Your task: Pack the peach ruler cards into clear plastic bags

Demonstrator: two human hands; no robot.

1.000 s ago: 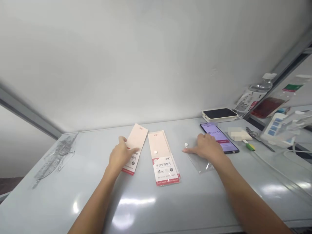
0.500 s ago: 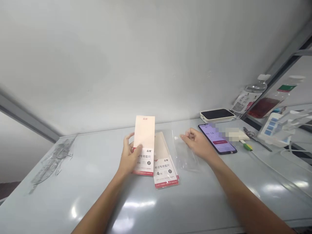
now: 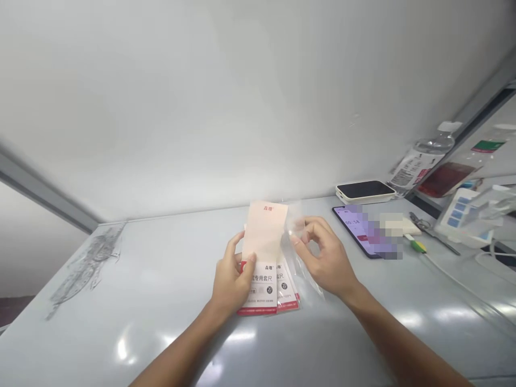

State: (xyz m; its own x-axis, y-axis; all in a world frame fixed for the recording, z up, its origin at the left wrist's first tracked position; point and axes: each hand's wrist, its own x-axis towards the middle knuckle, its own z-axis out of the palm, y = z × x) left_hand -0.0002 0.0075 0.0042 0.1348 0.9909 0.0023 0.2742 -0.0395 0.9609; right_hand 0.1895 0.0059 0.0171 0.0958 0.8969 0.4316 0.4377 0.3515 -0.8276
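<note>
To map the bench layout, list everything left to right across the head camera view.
Grey sketched marks on the pale tabletop, bare left hand, peach-and-white paper packet, bare right hand, black smartphone with lilac screen, green-and-yellow cable plug, white box with blue panels

Bright o/head light, desk (image 3: 133,290) glare, warped edges
</note>
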